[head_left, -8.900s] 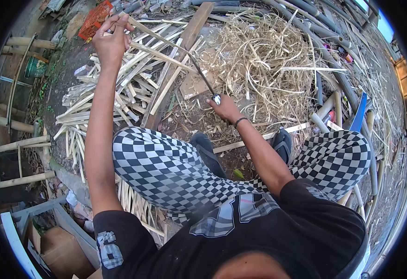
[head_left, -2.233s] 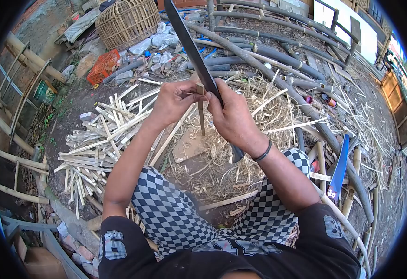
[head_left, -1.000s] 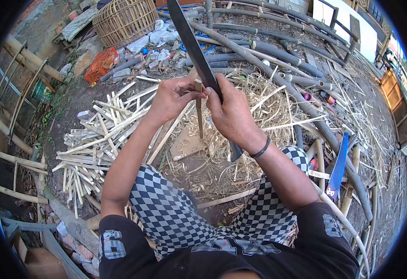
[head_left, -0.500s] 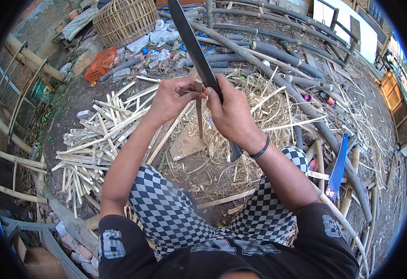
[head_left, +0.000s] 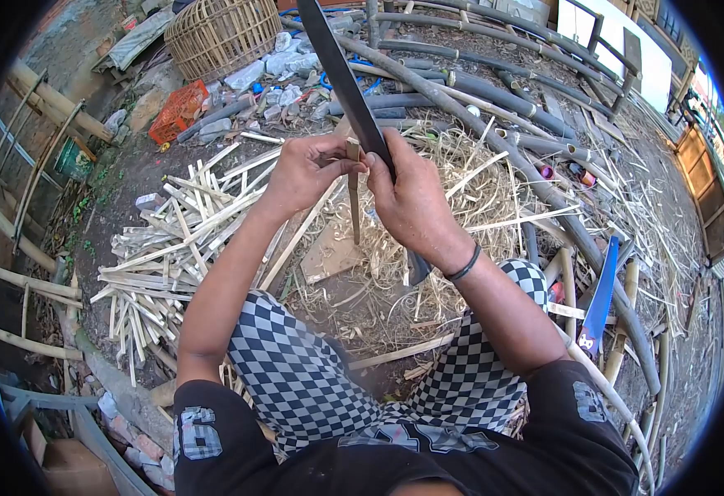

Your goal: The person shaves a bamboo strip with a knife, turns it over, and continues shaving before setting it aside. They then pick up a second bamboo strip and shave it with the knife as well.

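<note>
My left hand [head_left: 308,169] pinches the upper end of a thin bamboo strip [head_left: 354,207] between thumb and fingers. The strip stands nearly upright, its lower end down on a flat wooden board [head_left: 329,252] on the ground. My right hand [head_left: 412,194] is wrapped round a long dark machete [head_left: 344,78], its blade slanting up and to the left past the strip's top. The right thumb lies close to the strip and the left fingertips. Below my right wrist the other end of the machete [head_left: 419,269] shows.
Split bamboo sticks [head_left: 164,256] lie piled on the left, with curly shavings [head_left: 461,190] around the board. A blue handsaw [head_left: 602,298] leans at the right by bamboo poles [head_left: 544,186]. Further back are an orange crate [head_left: 178,114] and a woven bamboo basket [head_left: 223,37].
Almost nothing differs. Both hands keep their hold on the strip and machete, with only a very slight shift of the view.
</note>
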`<state>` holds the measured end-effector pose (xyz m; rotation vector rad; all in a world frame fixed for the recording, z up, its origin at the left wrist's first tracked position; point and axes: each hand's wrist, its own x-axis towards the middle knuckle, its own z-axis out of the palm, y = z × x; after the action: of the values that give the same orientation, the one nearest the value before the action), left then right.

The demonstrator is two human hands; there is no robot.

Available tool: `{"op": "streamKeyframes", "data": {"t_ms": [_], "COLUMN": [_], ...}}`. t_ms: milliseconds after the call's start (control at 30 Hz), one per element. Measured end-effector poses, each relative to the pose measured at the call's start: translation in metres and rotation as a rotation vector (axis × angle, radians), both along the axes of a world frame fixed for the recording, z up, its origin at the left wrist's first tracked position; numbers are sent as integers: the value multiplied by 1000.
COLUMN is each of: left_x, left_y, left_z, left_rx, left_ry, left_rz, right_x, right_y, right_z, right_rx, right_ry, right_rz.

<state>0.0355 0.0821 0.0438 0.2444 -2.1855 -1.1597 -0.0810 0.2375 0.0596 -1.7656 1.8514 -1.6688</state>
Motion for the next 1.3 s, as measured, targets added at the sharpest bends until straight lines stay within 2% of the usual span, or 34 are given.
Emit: {"op": "streamKeyframes", "data": {"t_ms": [200, 300, 600, 933, 967, 1100, 1267, 1300], "left_x": [4, 4, 4, 7, 7, 3, 4, 4], "left_y": [12, 11, 6, 10, 7, 8, 9, 6], "left_z": [11, 10, 5, 12, 10, 4, 10, 7], "left_rx": [-87, -130, -67, -112, -39, -91, -17, -123], "left_ry": [-68, -30, -46, -75, -51, 13, 73, -34], "left_rz": [74, 34, 28, 54, 8, 29, 7, 89], "right_x": [-1, 1, 1, 2, 2, -1, 3, 3], "right_y": [2, 4, -3, -2, 2, -1, 4, 2], "right_z": [2, 3, -2, 3, 6, -1, 8, 4], "right_rx": [19, 59, 81, 83, 65, 137, 61, 109], "right_ry": [71, 82, 90, 118, 112, 127, 126, 127], "right_rz": [-8, -23, -28, -53, -26, -56, -25, -45]}}
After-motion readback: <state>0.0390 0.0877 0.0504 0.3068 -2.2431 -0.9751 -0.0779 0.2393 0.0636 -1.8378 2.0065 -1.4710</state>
